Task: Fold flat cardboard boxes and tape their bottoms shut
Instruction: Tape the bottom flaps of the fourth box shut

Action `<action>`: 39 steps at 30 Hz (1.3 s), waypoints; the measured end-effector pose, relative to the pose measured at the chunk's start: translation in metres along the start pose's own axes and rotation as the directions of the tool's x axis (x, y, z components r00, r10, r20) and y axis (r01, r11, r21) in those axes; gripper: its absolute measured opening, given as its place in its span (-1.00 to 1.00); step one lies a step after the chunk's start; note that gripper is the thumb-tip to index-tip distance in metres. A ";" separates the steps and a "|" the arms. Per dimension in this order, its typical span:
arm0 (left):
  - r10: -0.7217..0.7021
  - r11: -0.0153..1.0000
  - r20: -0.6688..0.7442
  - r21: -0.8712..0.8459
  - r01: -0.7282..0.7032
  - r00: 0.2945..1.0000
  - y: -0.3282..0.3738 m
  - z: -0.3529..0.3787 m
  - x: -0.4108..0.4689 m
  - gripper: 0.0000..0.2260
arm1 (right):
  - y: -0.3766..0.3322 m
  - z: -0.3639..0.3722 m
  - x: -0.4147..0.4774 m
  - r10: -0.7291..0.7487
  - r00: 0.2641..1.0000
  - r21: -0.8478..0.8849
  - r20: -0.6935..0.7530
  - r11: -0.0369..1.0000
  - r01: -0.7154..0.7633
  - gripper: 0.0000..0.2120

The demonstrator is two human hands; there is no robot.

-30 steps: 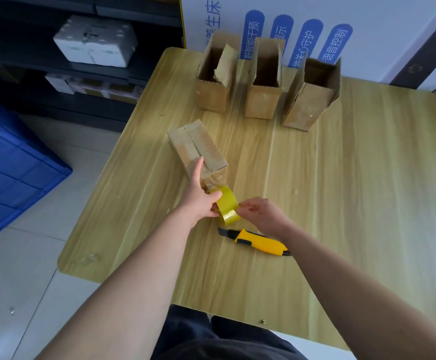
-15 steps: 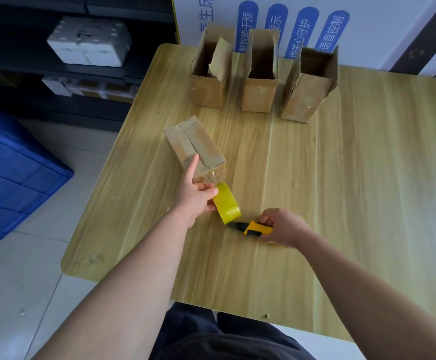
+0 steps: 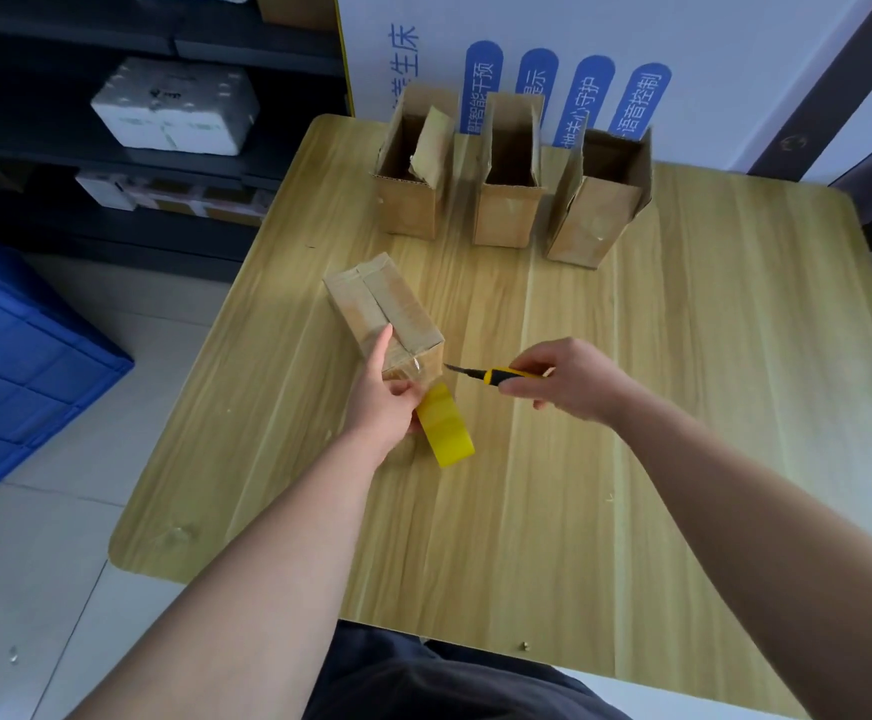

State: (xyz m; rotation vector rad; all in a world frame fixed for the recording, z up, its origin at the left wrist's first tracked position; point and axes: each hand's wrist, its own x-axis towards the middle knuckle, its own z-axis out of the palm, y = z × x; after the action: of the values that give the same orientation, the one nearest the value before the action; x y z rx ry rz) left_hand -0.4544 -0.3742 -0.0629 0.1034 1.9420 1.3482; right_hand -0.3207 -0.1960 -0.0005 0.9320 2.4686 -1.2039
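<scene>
Now: box (image 3: 397, 309) lies on worktop (image 3: 683, 407), seam up, long axis running away-left. Left hand (image 3: 384, 407) pinches tape roll (image 3: 446, 428) at box's near end, forefinger on box. Right hand (image 3: 569, 379), grip clamped round knife (image 3: 501, 375), blade pointing left, just beside box's near corner.

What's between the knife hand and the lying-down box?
In the head view, only the utility knife, poking out of the right hand with its blade toward the cardboard box, then a sliver of bare table.
</scene>
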 end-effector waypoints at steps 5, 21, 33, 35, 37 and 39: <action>0.020 1.000 0.017 0.020 -0.020 1.000 -0.001 -0.004 0.004 -0.25 | -0.028 -0.002 0.026 0.006 0.995 -0.269 0.101 0.963 0.022 -0.73; 0.070 0.961 0.180 0.251 -0.115 0.981 0.009 -0.026 0.014 -0.22 | 0.040 0.071 0.044 0.103 0.992 -0.289 -0.078 0.950 -0.122 -0.63; 0.126 0.918 0.183 0.352 -0.184 0.975 0.010 -0.026 0.010 -0.21 | -0.004 0.082 0.077 -0.390 0.897 -0.114 -0.208 0.920 0.374 -0.41; 0.113 0.872 0.222 0.445 -0.204 0.968 0.006 -0.031 0.005 -0.12 | -0.001 0.082 0.079 -0.400 0.888 -0.154 -0.225 0.915 0.373 -0.42; 0.109 0.846 0.239 0.487 -0.216 0.965 0.000 -0.035 0.001 -0.06 | -0.002 0.082 0.080 -0.418 0.880 -0.177 -0.225 0.906 0.385 -0.41; 0.114 0.847 0.243 0.483 -0.222 0.963 -0.001 -0.035 0.001 -0.06 | -0.003 0.084 0.080 -0.414 0.878 -0.167 -0.238 0.909 0.383 -0.40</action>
State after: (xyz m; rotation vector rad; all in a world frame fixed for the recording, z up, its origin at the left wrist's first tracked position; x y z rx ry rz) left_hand -0.4766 -0.4012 -0.0587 0.6603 2.0963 0.8518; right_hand -0.3891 -0.2273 -0.0888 0.6014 3.0254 -1.0879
